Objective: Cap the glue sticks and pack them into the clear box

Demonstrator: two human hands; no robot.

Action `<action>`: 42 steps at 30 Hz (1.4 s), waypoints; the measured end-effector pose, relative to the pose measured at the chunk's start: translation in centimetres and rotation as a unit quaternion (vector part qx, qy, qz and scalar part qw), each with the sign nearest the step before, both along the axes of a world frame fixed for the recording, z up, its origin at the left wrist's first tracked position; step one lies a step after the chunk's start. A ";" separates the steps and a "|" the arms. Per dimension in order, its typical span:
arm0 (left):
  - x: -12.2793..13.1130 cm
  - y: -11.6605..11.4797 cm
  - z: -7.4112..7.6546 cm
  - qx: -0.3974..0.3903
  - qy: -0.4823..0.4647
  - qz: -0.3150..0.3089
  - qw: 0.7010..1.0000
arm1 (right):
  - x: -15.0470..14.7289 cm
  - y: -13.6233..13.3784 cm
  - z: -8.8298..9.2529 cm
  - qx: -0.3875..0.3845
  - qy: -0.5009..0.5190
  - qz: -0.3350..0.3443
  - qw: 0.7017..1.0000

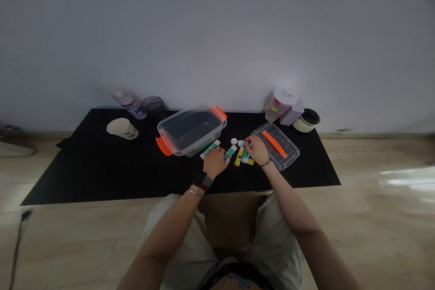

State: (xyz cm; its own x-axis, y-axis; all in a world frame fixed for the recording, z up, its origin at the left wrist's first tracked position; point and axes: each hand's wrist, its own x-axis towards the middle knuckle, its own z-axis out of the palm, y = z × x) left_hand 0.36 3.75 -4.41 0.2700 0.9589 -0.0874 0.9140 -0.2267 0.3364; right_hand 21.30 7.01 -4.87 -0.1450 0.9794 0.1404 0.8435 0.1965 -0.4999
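Several glue sticks lie on a black mat [102, 176] between my hands, some with yellow bodies and some with teal-and-white ones. My left hand [215, 163] rests at the end of a green-and-white glue stick [210, 148], fingertips close to a teal-and-white one [230, 153]. I cannot tell whether that hand grips it. My right hand [256, 150] is curled above a yellow glue stick [239, 156], its fingertips pinching a small white cap [249, 144]. Another white cap [234, 141] stands uncovered just beyond the sticks.
A clear plastic box with orange handles [191, 131] stands left of the sticks, and its clear lid with an orange strip [275, 146] lies to the right. Along the wall are a paper cup [122, 128], a spray bottle [127, 103], a dark glass [152, 105], and a lidded pot [306, 120].
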 end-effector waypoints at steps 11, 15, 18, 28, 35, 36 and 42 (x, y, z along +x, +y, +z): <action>-3.0 0.9 -0.2 -0.260 -0.439 0.082 0.856 | -3.4 2.8 -1.4 0.015 -0.118 0.087 0.989; -2.5 0.8 0.7 -0.312 -0.544 0.109 0.772 | -3.2 3.1 -1.2 0.006 0.089 0.035 0.995; -2.6 0.4 1.8 -0.298 -0.565 0.107 0.762 | -2.3 3.0 -0.2 -0.062 0.340 -0.019 0.938; -2.3 -0.4 2.0 -0.306 -0.542 0.058 0.780 | -2.5 -0.5 2.3 -0.114 0.406 0.068 0.904; -3.2 -1.1 2.1 -0.373 -0.555 0.023 0.743 | -2.7 -1.6 3.3 -0.143 0.322 0.171 0.920; -3.2 -1.2 2.2 -0.381 -0.560 0.020 0.735 | -2.7 -1.7 3.7 -0.142 0.319 0.180 0.920; -2.0 -1.3 2.8 -0.402 -0.590 -0.047 0.698 | -2.8 -2.5 5.7 -0.043 0.290 0.187 0.938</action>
State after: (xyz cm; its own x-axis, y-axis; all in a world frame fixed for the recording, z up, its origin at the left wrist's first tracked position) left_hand -1.68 2.41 -1.60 0.6680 0.7004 -0.2514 -0.1131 0.4295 0.8960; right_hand 18.49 4.49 0.85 -0.4048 0.8863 0.2248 0.3053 0.3628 -0.8804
